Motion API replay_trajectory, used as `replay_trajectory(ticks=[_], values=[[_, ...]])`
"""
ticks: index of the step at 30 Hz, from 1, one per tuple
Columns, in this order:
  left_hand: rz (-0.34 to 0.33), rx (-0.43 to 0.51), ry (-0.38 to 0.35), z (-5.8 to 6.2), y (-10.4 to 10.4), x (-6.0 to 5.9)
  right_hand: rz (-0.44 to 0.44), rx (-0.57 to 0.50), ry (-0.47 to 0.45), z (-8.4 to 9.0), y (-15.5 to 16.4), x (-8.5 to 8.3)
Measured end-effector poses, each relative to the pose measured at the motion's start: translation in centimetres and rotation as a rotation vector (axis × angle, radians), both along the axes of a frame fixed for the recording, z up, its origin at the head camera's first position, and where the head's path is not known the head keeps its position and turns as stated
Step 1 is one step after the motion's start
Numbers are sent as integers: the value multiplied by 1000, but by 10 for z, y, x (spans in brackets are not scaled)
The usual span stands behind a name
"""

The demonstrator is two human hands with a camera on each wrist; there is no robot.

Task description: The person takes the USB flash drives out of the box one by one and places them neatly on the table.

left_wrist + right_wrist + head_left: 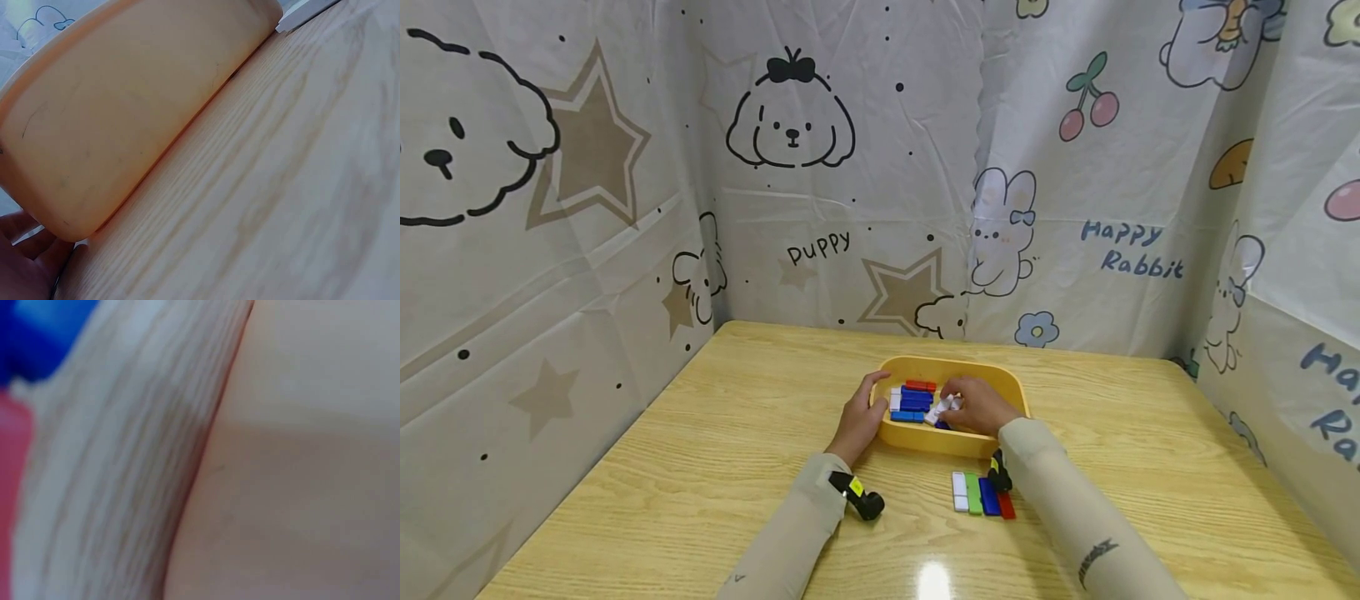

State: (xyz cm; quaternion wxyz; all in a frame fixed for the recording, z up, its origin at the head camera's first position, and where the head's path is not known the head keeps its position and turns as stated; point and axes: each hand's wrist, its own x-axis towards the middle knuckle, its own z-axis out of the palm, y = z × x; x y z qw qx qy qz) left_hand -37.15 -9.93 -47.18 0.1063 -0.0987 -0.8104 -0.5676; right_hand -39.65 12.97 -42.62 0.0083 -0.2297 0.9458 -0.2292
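A yellow plastic bin (pixel 940 442) holds flat rectangular blocks in blue, white and red. My left hand (pixel 857 425) grips the bin's left end, and its fingers (pixel 37 240) show against the outer wall in the left wrist view. Reaching over the front right wall, my right hand (pixel 981 406) pinches a white block (pixel 946 406) inside the bin. Other white pieces lie close by its fingertips, partly covered. Dark blue blocks (pixel 916 402) lie stacked side by side near a red block (pixel 921 386) and a lighter blue block (pixel 907 417).
In front of the bin, a white block (pixel 959 492), a green block (pixel 973 493), a blue block (pixel 988 497) and a red block (pixel 1007 505) lie in a row on the wooden table (pixel 737 408). Printed cloth (pixel 850 192) hangs around the table's back and sides.
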Motion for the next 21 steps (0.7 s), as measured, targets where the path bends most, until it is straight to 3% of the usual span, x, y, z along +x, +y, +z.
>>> replay_trajectory(ticks=[21], values=[[-12,1,4,0,-1,0,-29,0,-44,2,-1,1]])
